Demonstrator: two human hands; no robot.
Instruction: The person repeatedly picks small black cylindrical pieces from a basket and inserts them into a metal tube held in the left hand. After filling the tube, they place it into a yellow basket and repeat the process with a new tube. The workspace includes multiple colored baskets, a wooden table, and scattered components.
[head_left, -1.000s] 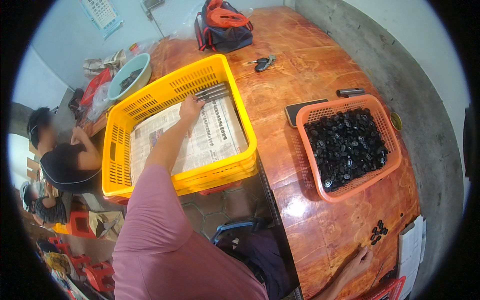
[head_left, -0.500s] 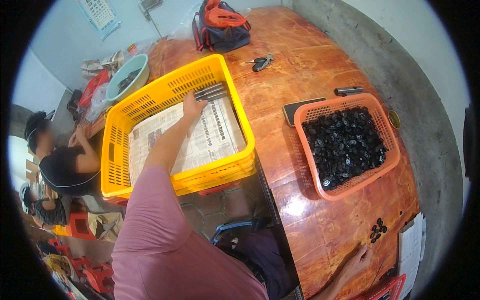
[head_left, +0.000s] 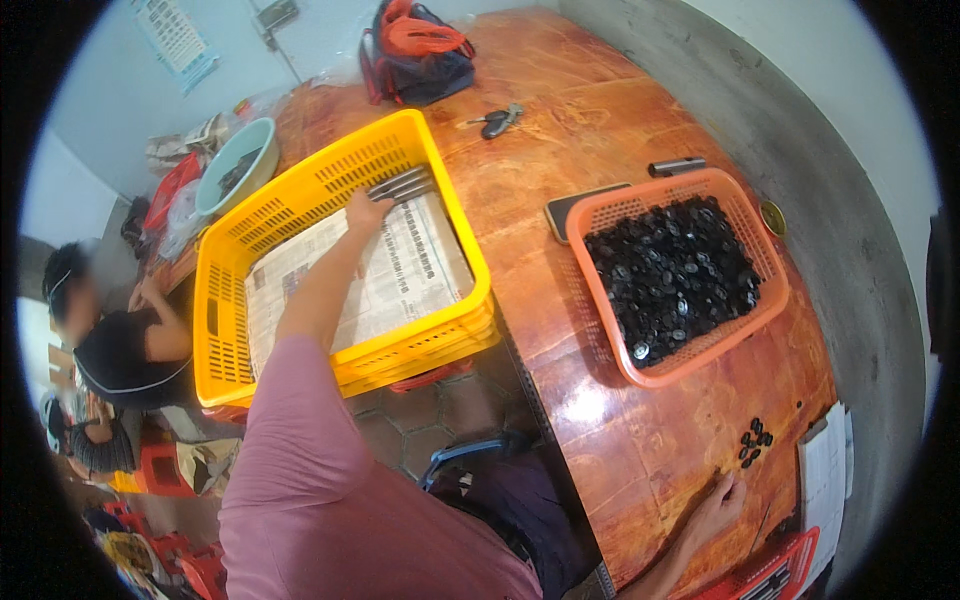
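Observation:
My left hand (head_left: pixel 366 212) reaches into a yellow plastic crate (head_left: pixel 208 330), its fingers closed at the near ends of several grey metal tubes (head_left: pixel 402 184). These tubes lie side by side in the crate's far right corner, on a sheet of newspaper (head_left: pixel 400 275). Low on the right, my right hand (head_left: pixel 718 507) rests by the wooden table with its fingers curled together. Whatever they may hold is hidden. Just beyond it lies a small cluster of black oval pieces (head_left: pixel 755 440). An orange basket (head_left: pixel 655 375) full of similar black pieces (head_left: pixel 680 280) stands on the table.
Behind the basket are a phone (head_left: pixel 558 222), a loose metal tube (head_left: pixel 677 166) and a round tin (head_left: pixel 772 218). Keys (head_left: pixel 500 122) and a dark bag (head_left: pixel 425 70) sit farther back. A red basket (head_left: pixel 775 575) and papers (head_left: pixel 822 480) border the right. Another person (head_left: pixel 130 340) sits left.
The whole view has shifted slightly, moving the table's things a little left and up. Both hands keep nearly the same places, the left at the tubes and the right near the black pieces.

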